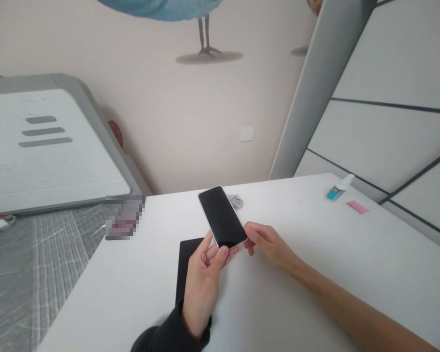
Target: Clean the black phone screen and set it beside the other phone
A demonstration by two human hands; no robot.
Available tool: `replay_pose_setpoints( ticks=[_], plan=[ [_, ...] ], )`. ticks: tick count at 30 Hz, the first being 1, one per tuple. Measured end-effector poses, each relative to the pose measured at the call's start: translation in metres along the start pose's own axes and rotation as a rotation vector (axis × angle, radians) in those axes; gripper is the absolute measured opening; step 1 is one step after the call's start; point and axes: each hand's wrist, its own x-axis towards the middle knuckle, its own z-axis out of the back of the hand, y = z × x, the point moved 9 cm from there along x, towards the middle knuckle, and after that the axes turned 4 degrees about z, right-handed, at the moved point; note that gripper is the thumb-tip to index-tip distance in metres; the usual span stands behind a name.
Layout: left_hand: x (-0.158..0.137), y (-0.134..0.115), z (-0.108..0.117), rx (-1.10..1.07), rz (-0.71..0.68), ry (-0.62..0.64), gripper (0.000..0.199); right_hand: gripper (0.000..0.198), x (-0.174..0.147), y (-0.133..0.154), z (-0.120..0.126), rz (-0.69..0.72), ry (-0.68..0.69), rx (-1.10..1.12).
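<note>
Above the near middle of the white table [315, 234], held clear of the top: a phone [222, 217], dark screen up, far end tilted away toward the wall. Directly under the near end, lying flat, a black pad [186, 264].

Judged as a holding step, phone lifted and steadied between both hands, not yet set down anywhere. Calls next for a firm hold on the bare edges, no fingertip dragged across the glass, and a level line over the pad before any lowering.

Left hand [203, 276]: raised from a dark sleeve [161, 335], wrist bent up, palm turned inward. Fingers closed on the phone's near left corner, thumb tip on the front edge, the other fingers tucked behind.

Right hand [267, 244]: reached in from the right on a bare forearm lying low across the table. Fingers curled, tips meeting the phone's near right corner. Touching for certain; whether truly pinching or only steadying, cannot tell.

Just beyond the phone's far end, a small crumpled wrapper [236, 201]. Well apart near the right edge, a small bottle [338, 189] and beside it a pink slip [357, 207].
</note>
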Motion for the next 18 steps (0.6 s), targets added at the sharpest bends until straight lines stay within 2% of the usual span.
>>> replay_pose_setpoints(
  ticks=[6,9,13,18],
  plan=[
    [-0.0021,0.004,0.0028,-0.005,0.006,-0.006,0.079,0.058,-0.0008,0.0028,-0.0041,0.034,0.016,-0.099],
    [-0.0014,0.0052,0.0045,0.002,0.002,-0.007,0.073,0.057,-0.0021,0.002,-0.0054,0.04,-0.001,-0.104],
    [-0.0007,0.002,0.0055,0.026,-0.025,-0.017,0.062,0.056,-0.0032,0.0019,-0.0061,0.05,-0.028,-0.055],
    [-0.0044,0.0006,0.0004,0.117,-0.026,0.02,0.061,0.052,-0.0015,0.0005,-0.0052,0.031,-0.03,0.078]
  ],
)
